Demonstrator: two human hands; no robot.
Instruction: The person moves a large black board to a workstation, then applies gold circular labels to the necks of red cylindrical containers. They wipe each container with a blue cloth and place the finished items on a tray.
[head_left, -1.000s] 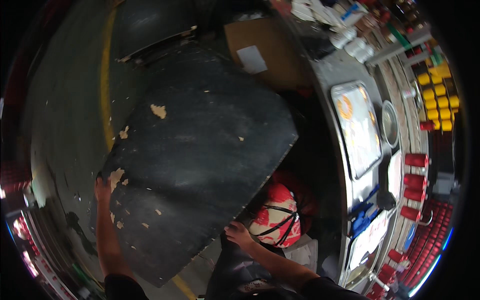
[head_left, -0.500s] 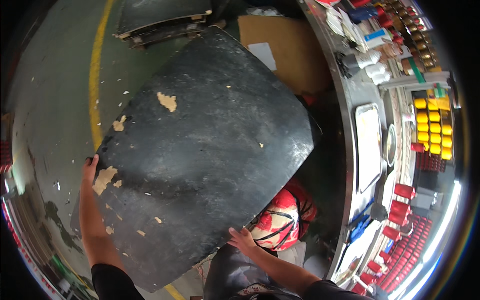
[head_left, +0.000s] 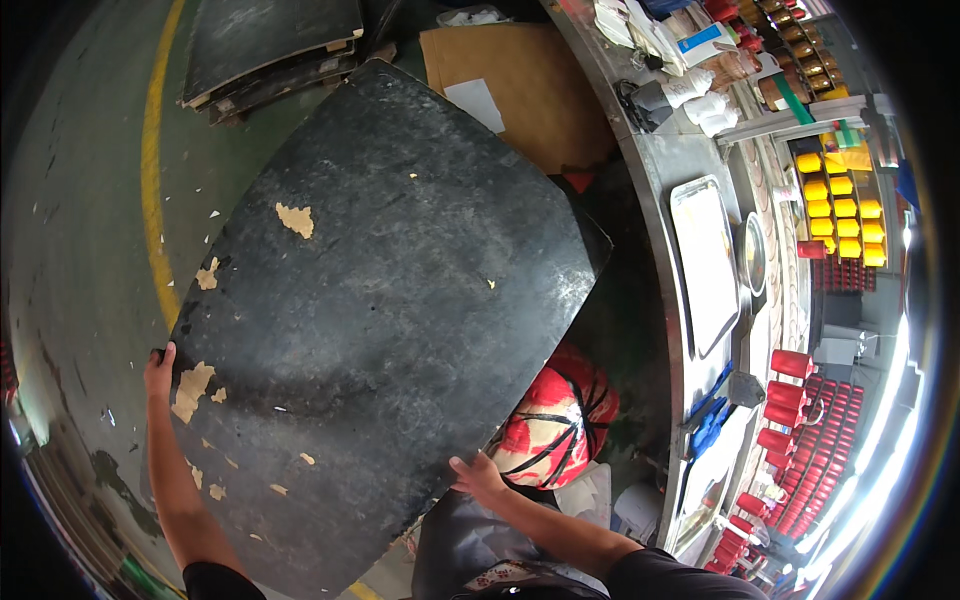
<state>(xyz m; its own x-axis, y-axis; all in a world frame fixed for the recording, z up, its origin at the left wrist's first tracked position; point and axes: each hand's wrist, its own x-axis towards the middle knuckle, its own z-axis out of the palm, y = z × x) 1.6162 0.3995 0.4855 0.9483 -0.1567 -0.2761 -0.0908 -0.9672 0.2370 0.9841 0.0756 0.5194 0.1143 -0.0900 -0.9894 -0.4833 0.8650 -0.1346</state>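
A large black board (head_left: 370, 270), its surface scuffed and chipped to pale tan in several patches, spans the middle of the view at a slant. My left hand (head_left: 160, 368) grips its left edge, the thumb over the top face and the other fingers mostly hidden beneath. On the near right edge, my right hand (head_left: 477, 476) holds the board with its thumb on top; the remaining fingers are partly out of sight. Beside that hand is a round red and cream padded seat (head_left: 545, 425) bound with black strips, partly under the board's edge.
A stack of black boards (head_left: 275, 50) lies at the far left, near a yellow floor line (head_left: 152, 160). Brown sheet material (head_left: 530, 90) with white paper stands beyond the board. Along the right runs a metal workbench (head_left: 650, 200) carrying a white tray (head_left: 706, 265) and blue-handled tools (head_left: 712, 420).
The whole view has swung, so the board, stack and bench sit farther left in it. Both hands keep their places on the board's edges.
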